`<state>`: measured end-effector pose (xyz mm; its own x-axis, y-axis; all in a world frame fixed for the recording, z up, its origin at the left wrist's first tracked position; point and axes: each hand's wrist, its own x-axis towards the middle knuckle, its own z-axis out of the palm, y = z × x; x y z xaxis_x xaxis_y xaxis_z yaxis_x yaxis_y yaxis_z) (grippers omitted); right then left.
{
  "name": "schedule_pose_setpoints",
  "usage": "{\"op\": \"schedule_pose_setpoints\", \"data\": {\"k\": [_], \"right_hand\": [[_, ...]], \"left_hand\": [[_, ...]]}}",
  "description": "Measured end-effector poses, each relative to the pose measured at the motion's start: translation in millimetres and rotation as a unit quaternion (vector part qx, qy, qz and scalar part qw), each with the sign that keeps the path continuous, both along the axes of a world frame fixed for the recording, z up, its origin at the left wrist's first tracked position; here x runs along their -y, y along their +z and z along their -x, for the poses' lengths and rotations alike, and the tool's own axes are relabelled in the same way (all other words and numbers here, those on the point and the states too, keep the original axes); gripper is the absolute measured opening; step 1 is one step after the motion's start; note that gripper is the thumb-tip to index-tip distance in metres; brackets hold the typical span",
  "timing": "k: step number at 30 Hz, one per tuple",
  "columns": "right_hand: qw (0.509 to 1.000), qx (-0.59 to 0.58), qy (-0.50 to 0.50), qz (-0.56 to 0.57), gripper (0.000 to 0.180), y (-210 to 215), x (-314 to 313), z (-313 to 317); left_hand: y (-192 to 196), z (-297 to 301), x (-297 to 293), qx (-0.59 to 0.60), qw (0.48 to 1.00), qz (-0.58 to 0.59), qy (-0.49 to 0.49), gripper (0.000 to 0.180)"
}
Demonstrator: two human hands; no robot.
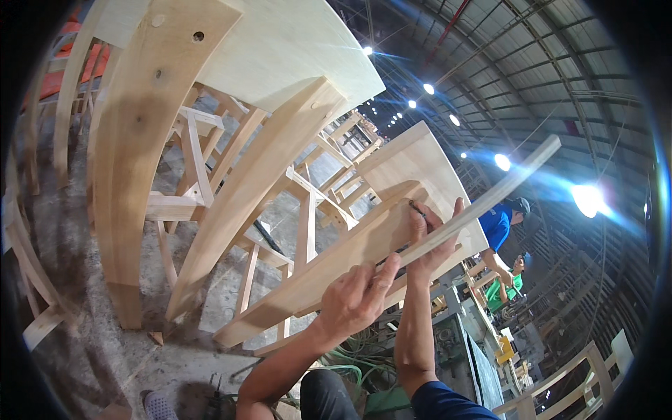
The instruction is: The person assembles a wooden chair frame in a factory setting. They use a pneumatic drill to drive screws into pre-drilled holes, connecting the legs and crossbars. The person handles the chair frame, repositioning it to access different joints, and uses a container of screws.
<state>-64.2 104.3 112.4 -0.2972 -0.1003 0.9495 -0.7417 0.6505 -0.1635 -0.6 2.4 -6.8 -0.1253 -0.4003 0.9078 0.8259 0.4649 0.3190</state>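
Note:
A long, thin, pale wooden strip point(514, 175) slants from between my hands up to the right. My left hand point(353, 297) is closed, with its fingers curled and its thumb at the strip's lower end. Higher up, my right hand point(434, 241) is wrapped behind the strip, partly covered by it. A small dark slender thing point(418, 206) shows at its fingertips; I cannot make out its kind. Both hands are over a tapered wooden leg point(329, 269), which slopes from a pale panel point(420, 157) down to the lower left.
More tapered legs point(143, 147) under a large pale panel point(294, 49) stand at the left. Wooden frames point(308, 217) crowd the concrete floor point(168, 364). Green hoses point(353, 367) lie below my hands. Two people, in blue point(495, 224) and green point(500, 294), are at the right.

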Motion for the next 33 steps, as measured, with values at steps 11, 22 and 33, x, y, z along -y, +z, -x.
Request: {"op": "schedule_pose_setpoints", "data": {"k": [11, 22, 33], "right_hand": [[0.999, 0.022, -0.026, 0.001, 0.080, 1.4, -2.9, 2.7], [1.000, 0.015, 0.002, -0.004, 0.080, 2.8, -3.5, 1.0], [0.995, -0.041, -0.079, -0.047, 0.082, 5.9, 6.1, -1.9]], "left_hand": [[8.4, -18.7, 5.6, -0.015, 0.999, -0.038, 0.017, 0.052], [7.2, -2.2, 11.7, 0.042, 0.999, -0.006, 0.013, 0.056], [7.5, -3.0, 1.4, -0.059, 0.995, -0.036, 0.072, 0.062]]}}
